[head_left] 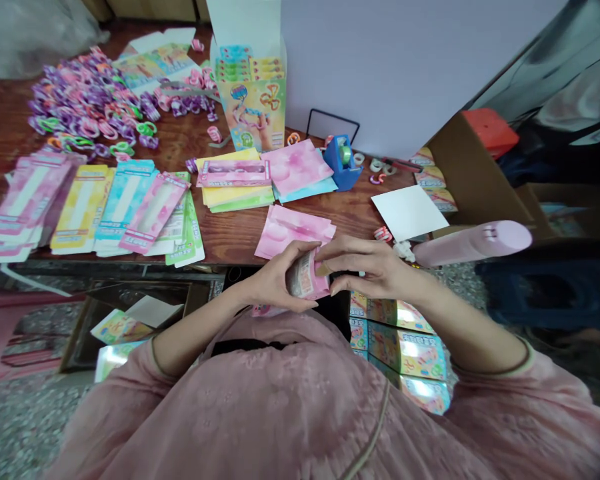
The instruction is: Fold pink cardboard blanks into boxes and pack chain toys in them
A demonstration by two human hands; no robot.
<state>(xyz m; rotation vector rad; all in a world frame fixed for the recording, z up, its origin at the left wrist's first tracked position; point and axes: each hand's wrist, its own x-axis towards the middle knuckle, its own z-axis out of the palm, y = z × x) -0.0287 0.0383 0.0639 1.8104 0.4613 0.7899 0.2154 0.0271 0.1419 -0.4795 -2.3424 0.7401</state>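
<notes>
A small pink box is between my two hands, near the table's front edge. My left hand wraps round its left side, with the thumb along the upper edge. The fingers of my right hand are bent against the box's right end. Just beyond the hands lie pink printed sheets. Farther back, a pink flat box rests on yellow and green sheets, with larger pink sheets beside it. What is inside the box in my hands cannot be made out.
Flat pink, yellow, blue and green boxes fan out at left. Behind them is a heap of coloured twisty toys. An open display box, a blue tape dispenser and a pink bottle stand farther right.
</notes>
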